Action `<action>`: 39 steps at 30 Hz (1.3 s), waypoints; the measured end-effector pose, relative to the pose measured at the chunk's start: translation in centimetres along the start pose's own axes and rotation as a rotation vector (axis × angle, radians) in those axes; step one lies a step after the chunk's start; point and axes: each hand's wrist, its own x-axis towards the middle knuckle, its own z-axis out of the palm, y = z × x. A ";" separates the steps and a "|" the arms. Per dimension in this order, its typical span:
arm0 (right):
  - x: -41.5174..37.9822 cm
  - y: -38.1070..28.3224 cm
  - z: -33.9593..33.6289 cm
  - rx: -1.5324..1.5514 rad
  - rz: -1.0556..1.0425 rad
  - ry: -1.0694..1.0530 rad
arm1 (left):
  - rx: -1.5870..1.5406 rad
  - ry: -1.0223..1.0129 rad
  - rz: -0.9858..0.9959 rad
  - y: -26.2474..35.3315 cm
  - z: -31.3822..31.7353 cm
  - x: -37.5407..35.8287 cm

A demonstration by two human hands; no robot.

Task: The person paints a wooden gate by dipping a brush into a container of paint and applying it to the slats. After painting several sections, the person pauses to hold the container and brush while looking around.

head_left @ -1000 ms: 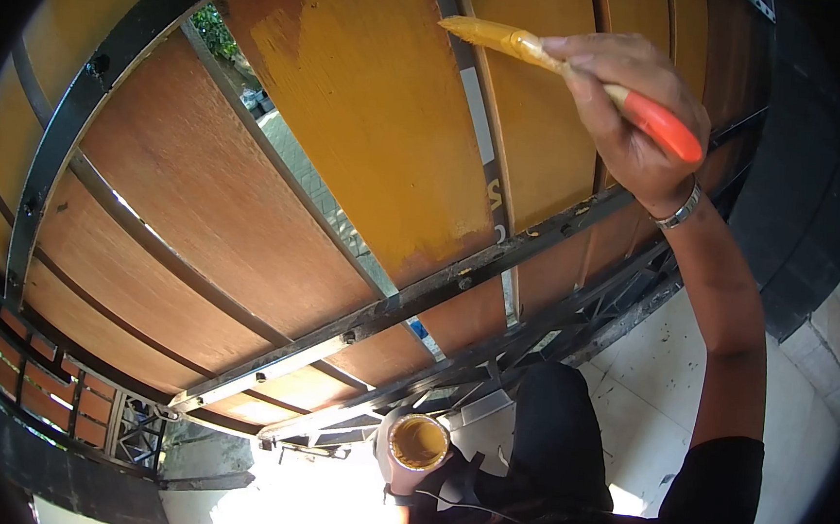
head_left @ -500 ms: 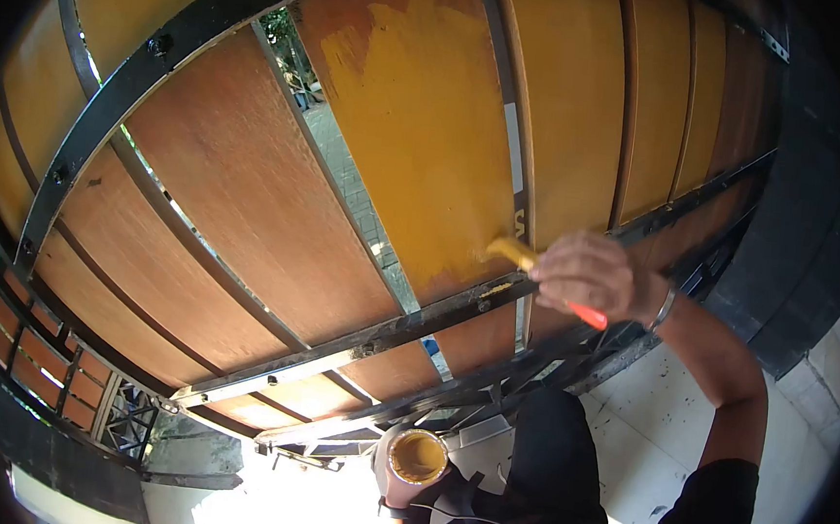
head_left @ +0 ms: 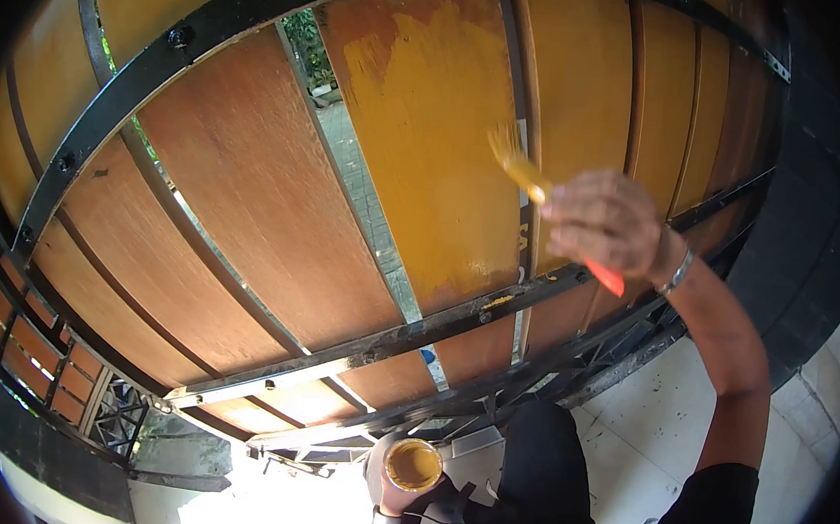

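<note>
While the right hand (head_left: 606,223) grips a blurred paintbrush (head_left: 533,179), the left hand's fingers stay hidden behind the paint can (head_left: 412,467).

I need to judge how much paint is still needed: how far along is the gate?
Done: the wooden panels right of the brush look fully yellow. In hand: the right hand works a yellow-loaded, red-handled brush on the mostly yellow middle panel, bare at its top-left corner. Left: the brown unpainted panels further left. The open paint can sits low; the left hand is hidden.
</note>
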 end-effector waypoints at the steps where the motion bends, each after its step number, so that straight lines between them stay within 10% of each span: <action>1: -0.4 -0.8 -0.3 -0.004 -0.006 -0.003 | -0.058 0.008 -0.026 -0.9 0.1 -0.2; 15: 6.3 4.3 -3.0 -0.134 0.062 0.224 | -0.043 -0.047 0.009 0.1 -0.1 -0.3; 23: 0.3 -1.8 -1.1 0.237 0.593 0.088 | -0.073 -0.032 0.010 -2.5 -0.2 -0.8; 29: 6.9 6.4 -3.6 0.053 0.472 0.441 | -0.087 -0.051 0.031 -2.4 -0.2 -0.8; 39: 1.0 -0.1 -1.4 0.125 0.448 0.214 | -0.069 -0.030 0.093 -1.7 -0.4 -0.2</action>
